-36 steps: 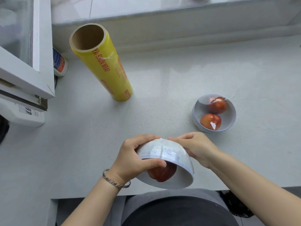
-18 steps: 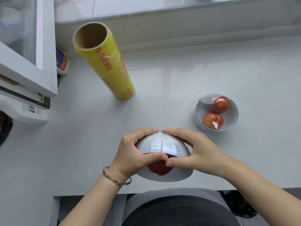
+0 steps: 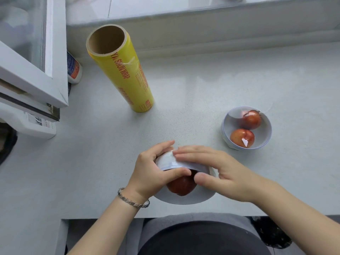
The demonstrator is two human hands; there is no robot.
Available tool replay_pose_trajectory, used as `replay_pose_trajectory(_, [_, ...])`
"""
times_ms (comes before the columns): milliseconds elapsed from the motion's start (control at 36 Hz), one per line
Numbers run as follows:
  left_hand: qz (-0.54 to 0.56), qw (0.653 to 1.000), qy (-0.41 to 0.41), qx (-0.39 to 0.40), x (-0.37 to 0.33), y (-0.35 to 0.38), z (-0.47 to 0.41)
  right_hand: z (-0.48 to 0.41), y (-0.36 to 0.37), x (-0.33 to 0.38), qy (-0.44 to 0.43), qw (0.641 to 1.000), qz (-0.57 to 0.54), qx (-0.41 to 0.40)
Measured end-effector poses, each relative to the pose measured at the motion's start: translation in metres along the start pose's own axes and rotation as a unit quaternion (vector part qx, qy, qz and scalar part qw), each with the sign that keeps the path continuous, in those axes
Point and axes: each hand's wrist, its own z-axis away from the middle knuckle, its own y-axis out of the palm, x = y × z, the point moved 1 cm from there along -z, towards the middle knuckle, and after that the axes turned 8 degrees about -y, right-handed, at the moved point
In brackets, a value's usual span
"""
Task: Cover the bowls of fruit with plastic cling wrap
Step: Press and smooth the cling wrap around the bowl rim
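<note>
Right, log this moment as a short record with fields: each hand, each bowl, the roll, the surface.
left hand: grips the near bowl's left side
right hand: laid flat over the near bowl's outer wall
near bowl: white, tipped toward the camera, red fruit inside
far bowl: upright, film-covered, two red fruits
cling wrap roll: yellow, standing on end
countertop: pale grey
</note>
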Motion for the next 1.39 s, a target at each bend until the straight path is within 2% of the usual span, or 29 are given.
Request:
replay_pose_trajectory(306, [0.018,1.000,-0.016,0.005,0.004,0.002,0.002,-0.010,0.002,-0.023,0.128,0.991,0.015,0.025])
replay_pose_trajectory(389, [0.033,0.999,-0.015,-0.004,0.002,-0.001,0.001,-0.014,-0.002,-0.019,0.093,0.995,-0.010,-0.022])
replay_pose_trajectory(444, [0.052,0.998,-0.016,-0.014,0.002,-0.003,0.000,-0.017,0.001,-0.016,0.079,0.996,-0.028,-0.019])
replay_pose_trajectory(556, [0.083,0.996,-0.030,-0.023,0.004,0.001,0.001,-0.015,0.004,-0.024,0.138,0.989,-0.050,0.001])
replay_pose_trajectory(694, [0.163,0.982,-0.061,-0.076,0.008,0.006,0.000,0.002,-0.002,-0.046,0.214,0.960,-0.176,-0.033])
replay_pose_trajectory(806, [0.234,0.960,-0.089,-0.121,0.008,0.010,-0.002,0.014,0.001,-0.047,0.201,0.936,-0.280,-0.070])
replay_pose_trajectory(889, [0.258,0.953,-0.112,-0.115,0.005,0.017,-0.001,0.015,0.006,-0.047,0.195,0.916,-0.325,-0.133])
replay_pose_trajectory(1056, [0.219,0.967,-0.130,-0.020,0.003,0.012,-0.002,0.014,0.005,-0.045,0.179,0.915,-0.296,-0.208])
replay_pose_trajectory(1194, [0.134,0.983,-0.112,0.054,-0.004,0.006,-0.013,0.016,0.004,-0.043,0.189,0.926,-0.251,-0.209])
replay_pose_trajectory(1278, [0.113,0.987,-0.100,0.057,-0.002,0.010,-0.017,0.014,0.005,-0.039,0.187,0.933,-0.230,-0.204])
replay_pose_trajectory(1389, [0.156,0.984,-0.088,0.021,0.001,0.012,-0.015,0.012,0.002,-0.029,0.183,0.944,-0.204,-0.185])
